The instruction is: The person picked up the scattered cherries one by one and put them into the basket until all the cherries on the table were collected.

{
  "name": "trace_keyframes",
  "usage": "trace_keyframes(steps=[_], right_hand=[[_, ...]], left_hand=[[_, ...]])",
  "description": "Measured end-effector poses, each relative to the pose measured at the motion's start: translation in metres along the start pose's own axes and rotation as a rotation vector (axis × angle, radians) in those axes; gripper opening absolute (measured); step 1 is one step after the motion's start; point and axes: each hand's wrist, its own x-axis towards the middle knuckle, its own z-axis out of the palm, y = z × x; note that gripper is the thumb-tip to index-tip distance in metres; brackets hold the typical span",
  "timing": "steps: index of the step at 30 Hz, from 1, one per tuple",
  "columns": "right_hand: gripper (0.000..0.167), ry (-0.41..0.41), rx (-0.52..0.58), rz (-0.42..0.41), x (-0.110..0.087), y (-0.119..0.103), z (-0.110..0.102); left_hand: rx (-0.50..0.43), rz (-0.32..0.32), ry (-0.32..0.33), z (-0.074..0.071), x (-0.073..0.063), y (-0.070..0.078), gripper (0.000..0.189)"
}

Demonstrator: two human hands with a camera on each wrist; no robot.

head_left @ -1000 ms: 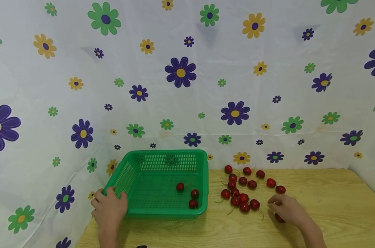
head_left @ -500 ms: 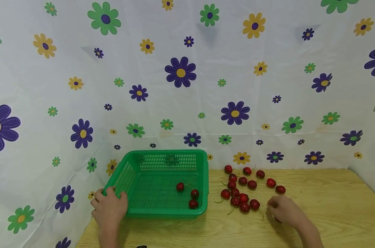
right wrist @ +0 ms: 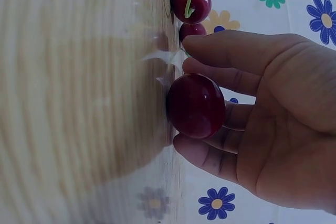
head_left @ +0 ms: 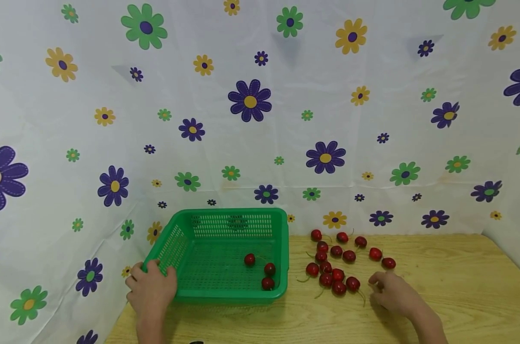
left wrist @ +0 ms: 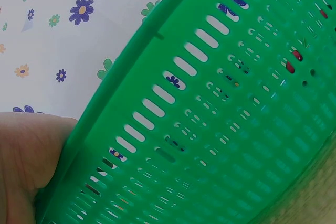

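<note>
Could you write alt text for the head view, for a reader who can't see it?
A person's left grip holds the left rim of a green basket with three red cherries inside. The right grip is down at a wood-grain table, near more cherries scattered to the basket's right. A white, flower-printed backdrop fills the space behind.

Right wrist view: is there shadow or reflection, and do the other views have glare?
Right wrist view: a broad shadow darkens the table, which faintly mirrors a printed flower; head view: no strong glare; left wrist view: small pale glints on the green basket.
</note>
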Motion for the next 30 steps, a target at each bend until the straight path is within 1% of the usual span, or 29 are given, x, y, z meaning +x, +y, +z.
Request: trace_keyframes(steps=[10,20,30], right_hand=[[0.036,0.016,-0.029,-0.025,-0.0018,0.0006,-0.0003],[0.035,0.016,-0.019,-0.026,-0.0028,0.0005,-0.0002],[0.037,0.007,-0.011,-0.031,-0.0038,0.0003,-0.0023]], left_hand=[[-0.005,0.005,-0.003,-0.0008,-0.0012,0.0009,0.054],[-0.001,0.002,-0.001,0.0004,0.0002,0.0000,0.054],[-0.011,0.011,0.014,0.0017,0.0007,-0.0015,0.053]])
